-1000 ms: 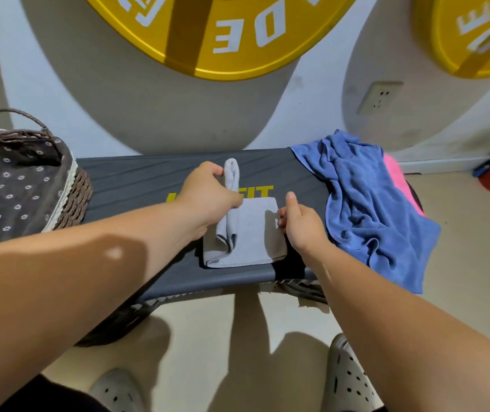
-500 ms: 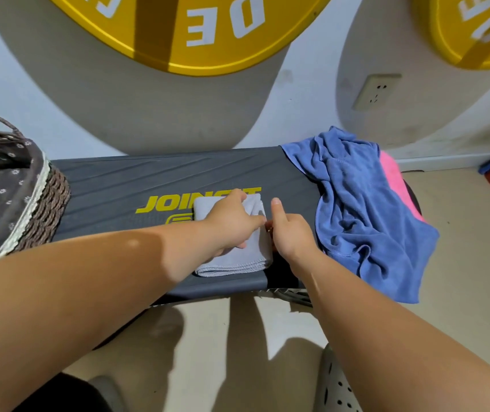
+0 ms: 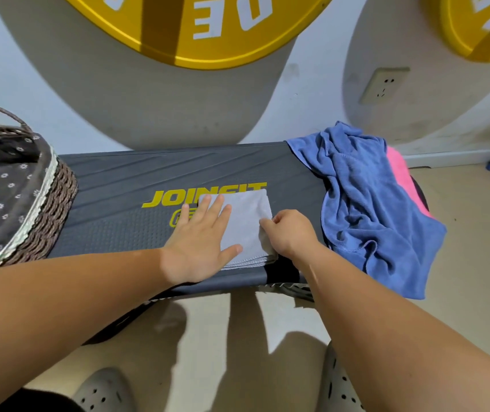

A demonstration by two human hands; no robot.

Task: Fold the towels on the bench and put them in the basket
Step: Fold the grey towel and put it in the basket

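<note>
Basket (image 3: 56,209) sits at the frame's left edge, by the bench (image 3: 119,203) end. The left hand (image 3: 199,242) presses flat, fingers straight, on the folded grey towel (image 3: 246,221) at centre. The right hand (image 3: 290,233) pinches its right edge. The carry likely runs leftward, left hand nearer. A blue towel (image 3: 365,209) lies crumpled at right, over a pink towel (image 3: 398,171).

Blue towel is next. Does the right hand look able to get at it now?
Likely yes, once it lets go: the right hand pinches the grey towel just beside the blue towel, nothing between them.
</note>
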